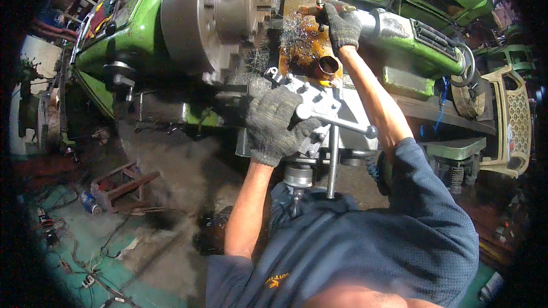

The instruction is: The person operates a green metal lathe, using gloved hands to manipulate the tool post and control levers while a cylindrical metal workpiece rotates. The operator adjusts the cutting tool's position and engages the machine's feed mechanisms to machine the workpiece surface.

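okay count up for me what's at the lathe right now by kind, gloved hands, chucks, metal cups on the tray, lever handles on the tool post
Gloved hands: 2, the left hand on the tool post and the right hand up by the tailstock
Chucks: 1, the grey chuck
Metal cups: 1, the metal cup on the oily tray
Lever handles: 2, the lever handles
Total: 6

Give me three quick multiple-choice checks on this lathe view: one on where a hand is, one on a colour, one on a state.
1. Where is the right hand?
A. on the floor
B. on the small handle beside the tailstock
C. on the chuck

2. What colour is the lathe body?
A. green
B. red
C. white

3. What state is the left hand in?
A. bare and open
B. gloved, closed over the tool post
C. out of view

Answers: 1 B, the gloved fingers wrap the handle; 2 A, green paint shows around the chuck; 3 B, the grey knit glove covers the post.
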The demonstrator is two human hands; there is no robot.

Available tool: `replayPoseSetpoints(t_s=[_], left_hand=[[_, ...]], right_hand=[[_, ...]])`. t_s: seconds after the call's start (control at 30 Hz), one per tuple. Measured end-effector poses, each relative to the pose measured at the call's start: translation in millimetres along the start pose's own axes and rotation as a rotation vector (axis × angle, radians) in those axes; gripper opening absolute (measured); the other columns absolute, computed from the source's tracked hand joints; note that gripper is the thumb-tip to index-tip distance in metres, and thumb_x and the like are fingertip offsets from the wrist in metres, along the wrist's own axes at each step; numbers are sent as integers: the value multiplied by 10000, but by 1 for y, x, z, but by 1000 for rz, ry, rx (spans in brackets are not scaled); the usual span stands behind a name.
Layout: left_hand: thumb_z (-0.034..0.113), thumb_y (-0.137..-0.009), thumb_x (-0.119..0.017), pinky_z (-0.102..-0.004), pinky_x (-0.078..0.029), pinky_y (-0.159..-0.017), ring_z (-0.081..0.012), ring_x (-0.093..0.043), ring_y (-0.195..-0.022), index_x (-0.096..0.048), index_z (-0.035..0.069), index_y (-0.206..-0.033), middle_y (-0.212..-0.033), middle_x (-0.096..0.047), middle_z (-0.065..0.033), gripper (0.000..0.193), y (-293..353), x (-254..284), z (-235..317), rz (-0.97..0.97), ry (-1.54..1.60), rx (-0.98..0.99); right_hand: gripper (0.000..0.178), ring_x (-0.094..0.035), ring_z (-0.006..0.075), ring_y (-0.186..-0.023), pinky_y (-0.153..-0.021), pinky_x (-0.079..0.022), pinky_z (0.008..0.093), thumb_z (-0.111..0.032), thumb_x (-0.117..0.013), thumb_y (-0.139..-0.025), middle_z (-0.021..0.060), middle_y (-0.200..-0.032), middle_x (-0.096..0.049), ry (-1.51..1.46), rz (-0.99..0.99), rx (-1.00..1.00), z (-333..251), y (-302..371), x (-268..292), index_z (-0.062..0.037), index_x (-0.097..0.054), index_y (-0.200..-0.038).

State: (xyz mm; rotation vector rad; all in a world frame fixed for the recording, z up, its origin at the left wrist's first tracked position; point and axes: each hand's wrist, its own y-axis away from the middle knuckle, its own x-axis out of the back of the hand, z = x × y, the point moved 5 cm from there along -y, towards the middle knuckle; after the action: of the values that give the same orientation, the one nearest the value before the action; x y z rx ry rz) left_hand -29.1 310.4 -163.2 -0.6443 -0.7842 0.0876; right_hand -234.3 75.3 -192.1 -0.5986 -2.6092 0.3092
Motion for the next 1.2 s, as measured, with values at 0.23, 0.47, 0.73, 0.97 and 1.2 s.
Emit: replayPoseSetpoints(t_s=[0.23,0.47,0.73,0.97,1.2], left_hand=[[502,-764,-802,-529,-442,-1019,-332,-655,-990,-689,90,-969,-995,-688,-113,474,-1,-4,-2,46,45,-18],[534,-785,-783,-531,-433,-978,-312,-645,-1036,-698,94,-975,-1011,-690,-110,487,1,-7,-2,47,22,-16],[514,-807,-767,-504,-454,-946,-317,-645,-1047,-697,84,-996,-1042,-689,-122,475,2,-4,-3,37,29,-27],[507,-811,-765,-500,-463,-928,-325,-645,-1052,-693,76,-1011,-1051,-689,-126,481,0,-5,-4,62,22,-43],[509,-813,-761,-491,-469,-909,-330,-647,-1056,-685,70,-1032,-1051,-688,-126,497,-3,-2,-2,67,18,-69]], right_hand=[[204,-724,181,-838,-768,-560,327,-235,-741,-918,89,-928,-758,137,7,331,-10,18,18,-77,-753,-1047],[225,-733,159,-849,-777,-567,307,-210,-770,-891,77,-948,-780,-157,-259,105,2,17,1,-96,-773,-1085],[212,-740,163,-894,-829,-561,301,-190,-754,-888,82,-990,-785,-242,-353,45,8,3,-42,-82,-778,-1069],[238,-733,164,-886,-828,-558,305,-187,-755,-890,89,-982,-782,-150,-391,88,1,-1,-47,-60,-766,-1092],[220,-730,155,-889,-816,-558,283,-166,-743,-907,83,-960,-777,-310,-383,8,-2,2,-46,-37,-767,-1084]])
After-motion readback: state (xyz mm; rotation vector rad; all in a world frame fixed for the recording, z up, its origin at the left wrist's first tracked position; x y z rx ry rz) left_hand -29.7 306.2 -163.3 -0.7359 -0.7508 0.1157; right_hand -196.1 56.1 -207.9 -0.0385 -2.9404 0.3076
